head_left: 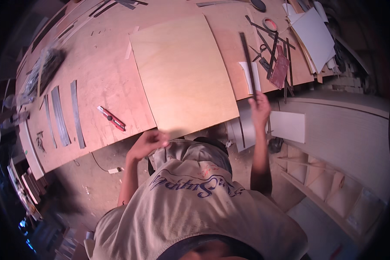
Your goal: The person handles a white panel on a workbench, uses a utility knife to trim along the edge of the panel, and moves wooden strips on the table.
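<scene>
My right hand [259, 107] grips the lower end of a long, dark, narrow strip [247, 56] at the right side of a pale plywood sheet [182, 69], with the strip reaching up over the table. My left hand [153, 141] is by the sheet's front edge, fingers loosely curved and apart, with nothing visible in them. On the table left of the sheet lie a red utility knife [111, 118] and several grey strips [78, 115]. Beside the held strip is a small white piece [252, 86].
The worktable [95, 65] also carries a tangle of dark strips with scissors [261, 48], a tape roll [269, 19], a reddish block [279, 69], stacked white boards [314, 37] and a plastic-wrapped bundle [43, 73]. Large boards [342, 121] and a divided wooden frame [316, 186] stand at right.
</scene>
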